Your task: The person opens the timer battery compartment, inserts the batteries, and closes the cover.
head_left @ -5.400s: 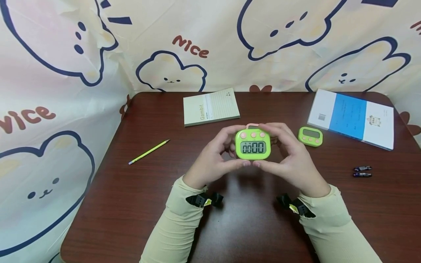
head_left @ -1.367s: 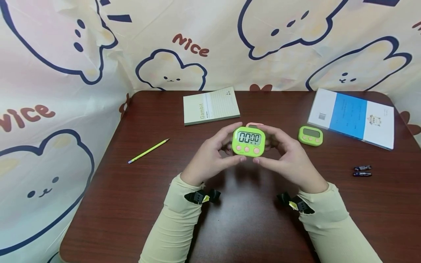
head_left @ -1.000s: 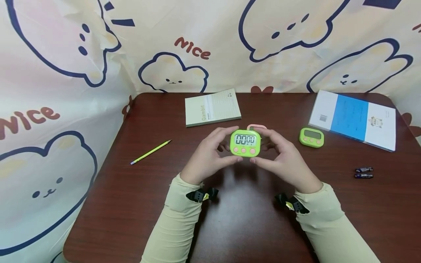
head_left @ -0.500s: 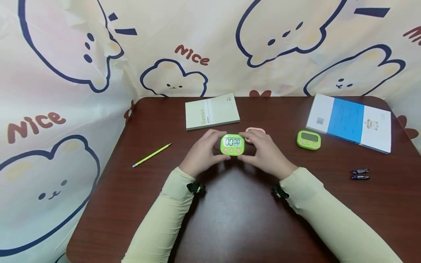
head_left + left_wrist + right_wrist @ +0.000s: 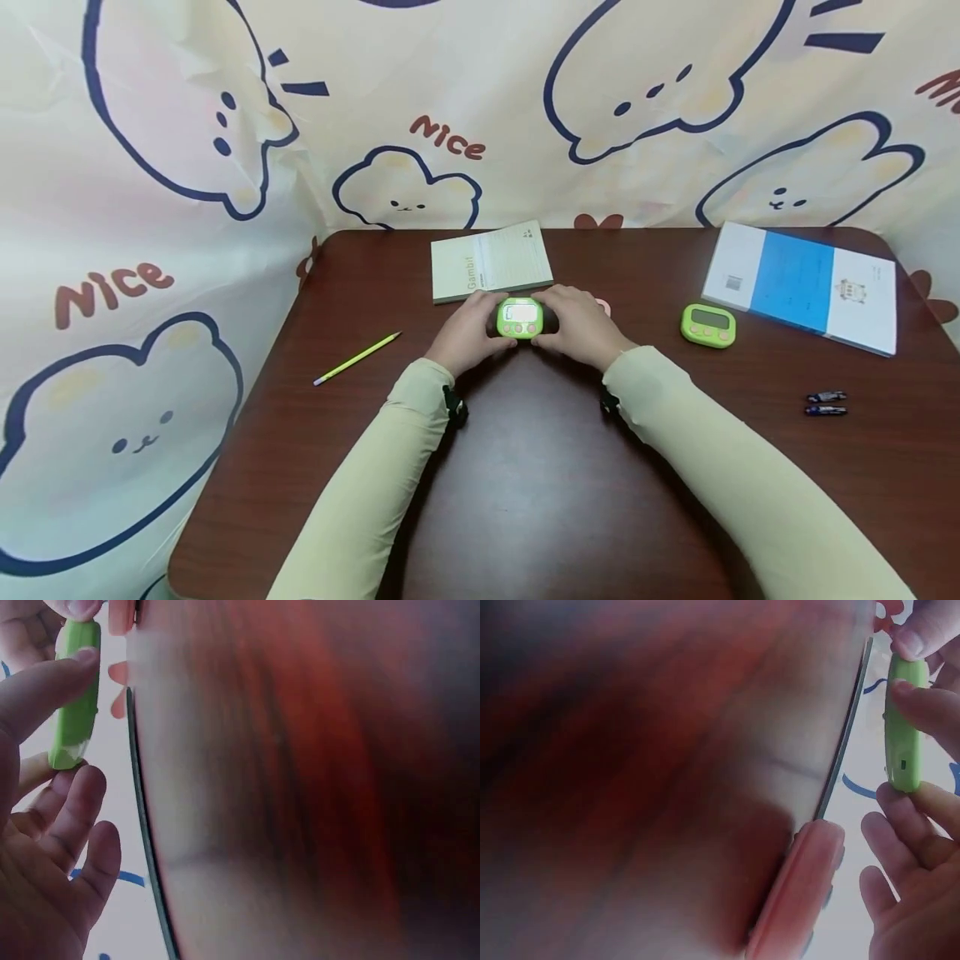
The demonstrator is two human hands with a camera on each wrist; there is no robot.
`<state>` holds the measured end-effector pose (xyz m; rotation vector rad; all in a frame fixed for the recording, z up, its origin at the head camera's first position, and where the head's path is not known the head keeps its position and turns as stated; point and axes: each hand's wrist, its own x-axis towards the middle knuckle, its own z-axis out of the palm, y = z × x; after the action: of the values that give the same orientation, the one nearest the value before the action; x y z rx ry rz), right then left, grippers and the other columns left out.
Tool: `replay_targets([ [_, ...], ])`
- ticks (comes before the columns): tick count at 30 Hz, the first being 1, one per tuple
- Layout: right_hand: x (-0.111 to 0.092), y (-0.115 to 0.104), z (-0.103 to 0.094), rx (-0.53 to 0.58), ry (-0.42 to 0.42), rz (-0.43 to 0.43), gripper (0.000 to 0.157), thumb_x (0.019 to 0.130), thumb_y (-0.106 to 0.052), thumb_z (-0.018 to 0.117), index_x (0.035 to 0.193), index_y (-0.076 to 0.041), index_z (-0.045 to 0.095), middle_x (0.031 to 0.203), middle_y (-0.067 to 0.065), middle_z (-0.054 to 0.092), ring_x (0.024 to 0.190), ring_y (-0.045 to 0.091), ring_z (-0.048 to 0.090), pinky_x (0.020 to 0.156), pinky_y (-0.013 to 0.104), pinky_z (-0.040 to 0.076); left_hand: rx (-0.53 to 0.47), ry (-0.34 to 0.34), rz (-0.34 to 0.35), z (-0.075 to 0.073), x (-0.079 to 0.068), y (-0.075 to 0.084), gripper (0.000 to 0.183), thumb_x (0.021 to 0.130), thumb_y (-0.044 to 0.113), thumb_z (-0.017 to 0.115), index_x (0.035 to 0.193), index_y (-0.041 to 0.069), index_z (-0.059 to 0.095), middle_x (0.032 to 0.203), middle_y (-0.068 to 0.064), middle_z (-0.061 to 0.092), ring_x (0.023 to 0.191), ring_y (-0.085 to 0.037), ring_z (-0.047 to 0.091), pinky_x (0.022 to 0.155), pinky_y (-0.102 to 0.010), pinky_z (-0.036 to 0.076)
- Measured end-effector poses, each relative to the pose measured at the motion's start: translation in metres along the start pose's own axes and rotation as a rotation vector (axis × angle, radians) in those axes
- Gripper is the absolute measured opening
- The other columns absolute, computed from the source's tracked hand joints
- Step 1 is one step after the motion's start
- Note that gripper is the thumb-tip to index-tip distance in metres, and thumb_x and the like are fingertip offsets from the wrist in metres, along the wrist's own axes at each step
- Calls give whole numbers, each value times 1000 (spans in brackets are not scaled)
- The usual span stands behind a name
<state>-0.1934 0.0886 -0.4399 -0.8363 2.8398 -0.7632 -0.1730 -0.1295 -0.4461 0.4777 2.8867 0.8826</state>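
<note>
A green digital timer with pink buttons faces the head camera, its display washed out by glare. My left hand grips its left side between thumb and fingers, and my right hand grips the right side the same way. Both wrist views show the timer edge-on, with the thumbs along one long edge. Behind the right hand a pink timer is mostly hidden; in the right wrist view its pink case is plainer. A second green timer lies on the table farther right, its screen blank.
A notepad lies at the back, just beyond the hands. On the left is a yellow-green pencil. A blue and white book sits back right, with two small batteries in front. Printed cloth hangs behind the brown table.
The held timer was turned half round, bringing its buttons below the display. Lately both hands have carried it away from the body and leftward. The 00:00 reading has faded into glare.
</note>
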Motion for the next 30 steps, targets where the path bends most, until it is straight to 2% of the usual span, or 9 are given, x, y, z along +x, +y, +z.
replay_targets([
  [5, 12, 4, 5, -5, -34, 6, 66, 82, -32, 84, 138, -8, 58, 128, 9, 61, 120, 30, 55, 101, 53, 38, -8, -20, -39, 1, 8, -5, 74, 85, 27, 83, 147, 6, 48, 137, -11, 52, 117, -23, 55, 101, -39, 46],
  [11, 20, 4, 11, -13, -89, 34, 69, 84, -34, 82, 141, -7, 56, 132, 11, 60, 123, 30, 54, 106, 53, 34, 23, -65, -94, 2, 12, -13, 76, 85, 28, 83, 148, 8, 47, 135, -10, 53, 113, -22, 55, 97, -39, 47],
  [14, 23, 4, 13, -26, -98, 47, 69, 84, -35, 82, 141, -7, 56, 132, 12, 61, 122, 30, 55, 106, 53, 34, 30, -75, -98, 2, 14, -14, 76, 85, 28, 83, 148, 8, 48, 134, -11, 54, 111, -22, 56, 96, -38, 47],
  [18, 26, 5, 15, -19, -106, 60, 69, 84, -35, 82, 141, -7, 57, 133, 12, 61, 123, 30, 55, 106, 53, 35, 22, -87, -105, 2, 16, -17, 76, 84, 28, 84, 148, 8, 48, 137, -11, 54, 118, -24, 55, 101, -39, 45],
  [24, 27, 7, 15, 19, -124, 86, 69, 84, -37, 81, 142, -8, 56, 135, 12, 60, 126, 31, 53, 107, 53, 34, -19, -93, -134, 3, 18, -21, 76, 84, 30, 84, 148, 9, 49, 139, -11, 53, 122, -26, 54, 104, -41, 43],
  [30, 27, 6, 12, -3, -129, 92, 69, 84, -38, 81, 141, -9, 57, 136, 12, 60, 128, 31, 52, 109, 55, 31, -48, -96, -156, 3, 18, -22, 75, 84, 30, 84, 148, 11, 49, 140, -10, 51, 125, -26, 52, 105, -42, 43],
])
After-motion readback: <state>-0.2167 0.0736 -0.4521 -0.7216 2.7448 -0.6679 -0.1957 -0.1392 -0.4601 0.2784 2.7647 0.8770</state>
